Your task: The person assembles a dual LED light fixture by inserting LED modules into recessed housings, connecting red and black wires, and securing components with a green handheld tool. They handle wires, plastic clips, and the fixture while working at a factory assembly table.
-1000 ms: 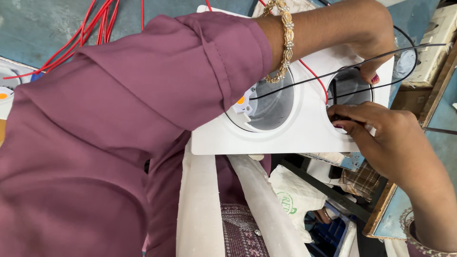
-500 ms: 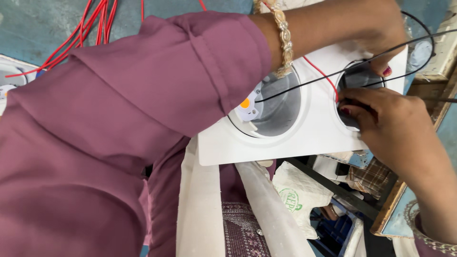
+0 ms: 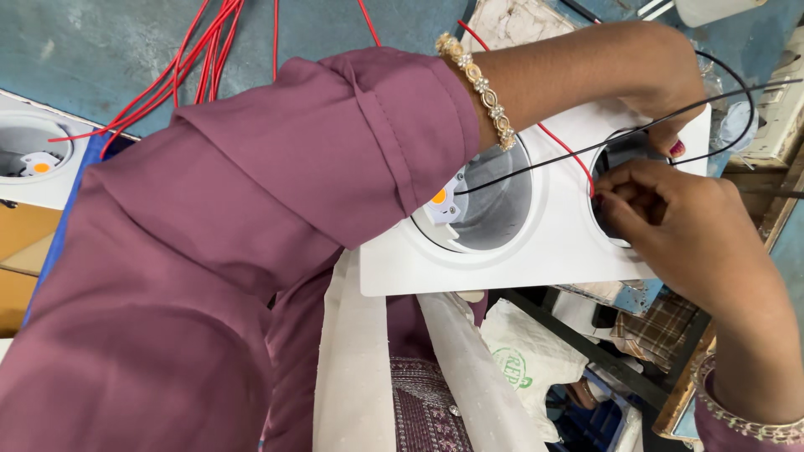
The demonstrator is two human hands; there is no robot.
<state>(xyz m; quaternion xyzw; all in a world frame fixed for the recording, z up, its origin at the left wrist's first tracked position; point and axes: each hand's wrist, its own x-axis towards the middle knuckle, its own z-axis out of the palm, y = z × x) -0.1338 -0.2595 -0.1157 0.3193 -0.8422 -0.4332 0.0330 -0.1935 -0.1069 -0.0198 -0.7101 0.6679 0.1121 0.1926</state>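
A white rectangular twin-downlight housing (image 3: pixel 536 251) with two round recesses lies at the near edge of the blue-painted table (image 3: pixel 109 50), partly overhanging it toward the person's lap. The left hand (image 3: pixel 662 71), its wrist wearing a gold bracelet (image 3: pixel 481 88), reaches across the housing and curls over its far rim beside the right-hand recess, steadying it; its grip is closed on that edge, though the fingers are mostly hidden. The right hand (image 3: pixel 670 222) pinches the thin red wire (image 3: pixel 565 151) at the near rim of that recess, fingertips drawn tight together, while a thin black wire (image 3: pixel 536 172) runs across both openings. The left recess shows a small LED chip with a yellow centre (image 3: pixel 440 199). The step appears to be wiring the second lamp; the next move likely calls for a fine, steady pinch guiding the wire end inside. Another white housing (image 3: pixel 29 163) sits well apart at far left.
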